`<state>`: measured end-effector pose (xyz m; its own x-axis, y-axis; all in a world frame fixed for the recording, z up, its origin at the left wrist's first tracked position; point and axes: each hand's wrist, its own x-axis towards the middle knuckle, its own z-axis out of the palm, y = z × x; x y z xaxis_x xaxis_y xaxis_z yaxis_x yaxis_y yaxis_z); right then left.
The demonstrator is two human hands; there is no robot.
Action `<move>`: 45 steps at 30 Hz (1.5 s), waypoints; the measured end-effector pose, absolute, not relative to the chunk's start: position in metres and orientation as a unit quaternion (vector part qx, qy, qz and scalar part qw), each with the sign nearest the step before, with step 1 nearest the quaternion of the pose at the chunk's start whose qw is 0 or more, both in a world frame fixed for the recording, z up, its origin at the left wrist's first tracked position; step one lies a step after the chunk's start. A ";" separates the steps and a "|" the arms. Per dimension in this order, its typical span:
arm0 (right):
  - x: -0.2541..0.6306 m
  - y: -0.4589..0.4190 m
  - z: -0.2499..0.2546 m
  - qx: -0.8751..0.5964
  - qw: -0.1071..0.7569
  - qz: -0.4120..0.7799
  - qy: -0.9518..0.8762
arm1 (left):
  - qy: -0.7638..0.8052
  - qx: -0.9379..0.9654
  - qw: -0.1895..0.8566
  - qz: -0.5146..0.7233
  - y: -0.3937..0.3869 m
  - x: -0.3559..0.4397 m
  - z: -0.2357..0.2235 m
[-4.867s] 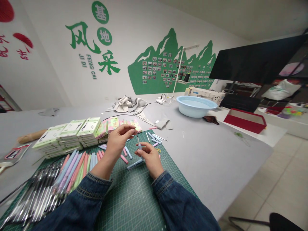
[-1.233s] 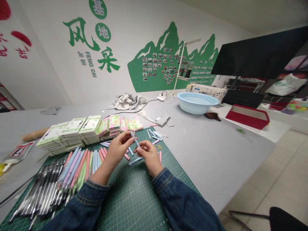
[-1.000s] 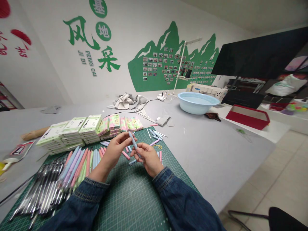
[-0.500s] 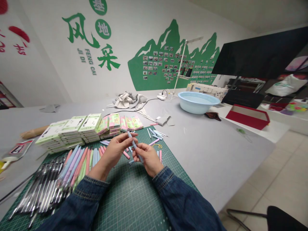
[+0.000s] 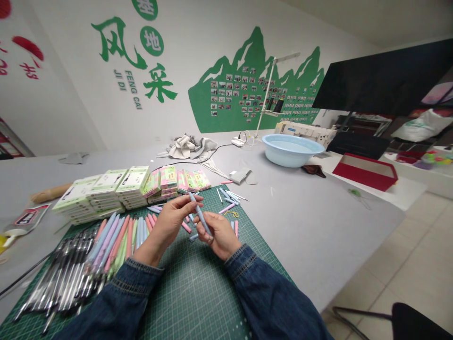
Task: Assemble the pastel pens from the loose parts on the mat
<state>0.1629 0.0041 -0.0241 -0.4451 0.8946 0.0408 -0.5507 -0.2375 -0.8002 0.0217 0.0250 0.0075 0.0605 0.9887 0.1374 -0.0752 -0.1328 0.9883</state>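
A light blue pen (image 5: 200,215) is held slanted above the green cutting mat (image 5: 198,302). My left hand (image 5: 170,222) pinches its upper end with thumb and fingers. Its lower part sits in the closed fingers of my right hand (image 5: 218,232). Loose pink and blue caps and small pen parts (image 5: 226,202) lie on the mat just beyond my hands. To the left lie a row of pastel pen barrels (image 5: 116,243) and a heap of black refills (image 5: 62,278).
Stacks of green and pink boxes (image 5: 116,186) stand behind the mat on the grey table (image 5: 318,222). Farther back are a light blue basin (image 5: 290,150), crumpled cloth (image 5: 186,145), a sewing machine (image 5: 306,132) and a red box (image 5: 364,172). The table's edge runs along the right.
Earlier my right hand held a thin refill upright with the left hand raised above it. Now both hands hold one closed blue pen, which has tilted slightly and sunk towards the mat.
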 end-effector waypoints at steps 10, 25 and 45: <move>0.162 0.006 -0.029 -0.251 0.501 0.725 -0.402 | 0.406 0.544 0.510 0.528 0.022 0.023 0.008; 0.162 0.006 -0.028 -0.270 0.504 0.710 -0.410 | 0.404 0.525 0.525 0.535 0.021 0.024 0.003; 0.164 0.001 -0.024 -0.180 0.452 0.779 -0.394 | 0.334 0.415 0.621 0.575 0.022 0.023 -0.003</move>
